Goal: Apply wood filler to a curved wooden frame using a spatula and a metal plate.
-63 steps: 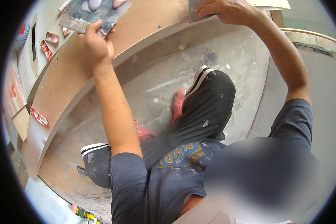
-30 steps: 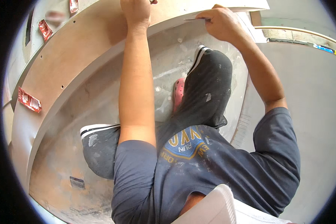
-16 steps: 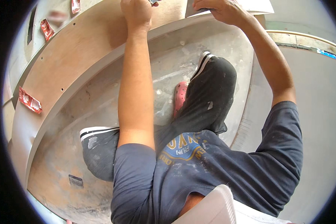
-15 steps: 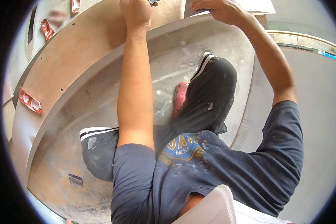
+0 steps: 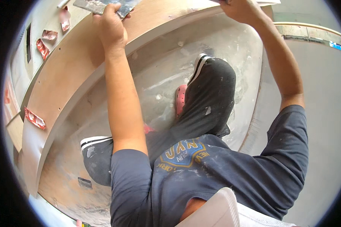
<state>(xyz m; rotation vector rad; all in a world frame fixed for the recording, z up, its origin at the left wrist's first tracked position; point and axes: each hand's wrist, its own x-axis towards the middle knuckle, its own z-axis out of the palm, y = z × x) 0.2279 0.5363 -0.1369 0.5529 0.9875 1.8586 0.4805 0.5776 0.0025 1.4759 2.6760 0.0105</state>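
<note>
My left hand (image 5: 111, 32) is closed on the edge of a flat grey plate (image 5: 93, 5), smeared with pale paste, near the top of the view. It is above a long curved wooden panel (image 5: 49, 89) with small dark holes along it. My right hand (image 5: 241, 11) is at the far end of the panel, cut by the upper edge. Its fingers are bent around a thin dark piece, of which only a sliver shows, so its kind is hidden.
Crumpled red wrappers (image 5: 42, 49) lie on a pale surface at the far left, and another red wrapper (image 5: 35, 118) lies on the panel. A small dark rectangle (image 5: 85, 183) sits on the stained floor (image 5: 159, 64). A grey flat surface (image 5: 314, 113) extends along the right.
My left hand has moved left, and the plate has come into view with it. My right hand has shifted a little up and right. The view has tilted slightly.
</note>
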